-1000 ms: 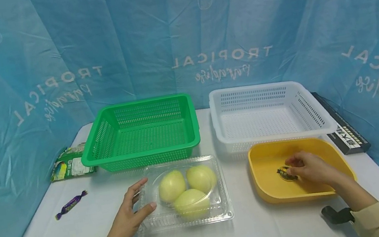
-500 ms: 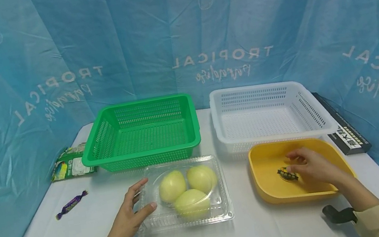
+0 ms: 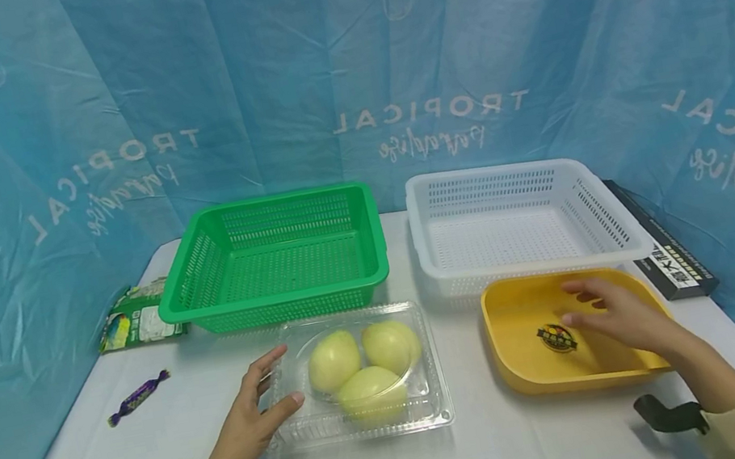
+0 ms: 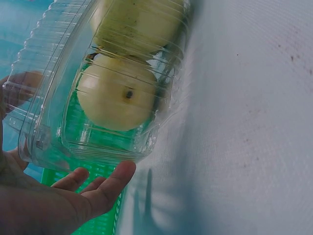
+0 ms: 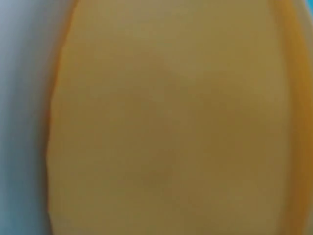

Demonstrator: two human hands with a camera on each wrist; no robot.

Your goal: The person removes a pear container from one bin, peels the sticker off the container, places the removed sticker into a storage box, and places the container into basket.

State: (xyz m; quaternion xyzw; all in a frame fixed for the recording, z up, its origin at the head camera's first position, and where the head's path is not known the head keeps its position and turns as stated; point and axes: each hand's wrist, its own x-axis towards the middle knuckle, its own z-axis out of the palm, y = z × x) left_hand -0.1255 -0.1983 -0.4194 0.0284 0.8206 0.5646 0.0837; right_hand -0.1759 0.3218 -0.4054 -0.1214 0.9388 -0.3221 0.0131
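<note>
My left hand rests at the left side of a clear plastic clamshell box, thumb and fingers spread. Three pale yellow-green pears sit inside under the lid. In the left wrist view that hand has loosely extended fingers, one tip right at the box's corner, beside a pear. My right hand hovers over the yellow basin, holding nothing, fingers loosely bent. A round dark sticker lies on the basin floor left of the fingertips. The right wrist view shows only the blurred basin, no hand.
Behind the box stands a green basket; a white basket stands behind the basin. A black box lies at the right edge. At left are a green packet and a purple-wrapped candy. A blue curtain encloses the table.
My right hand has drawn away from the sticker, moving up and to the right over the basin, leaving the sticker on the floor. The left hand and the clamshell box stay put.
</note>
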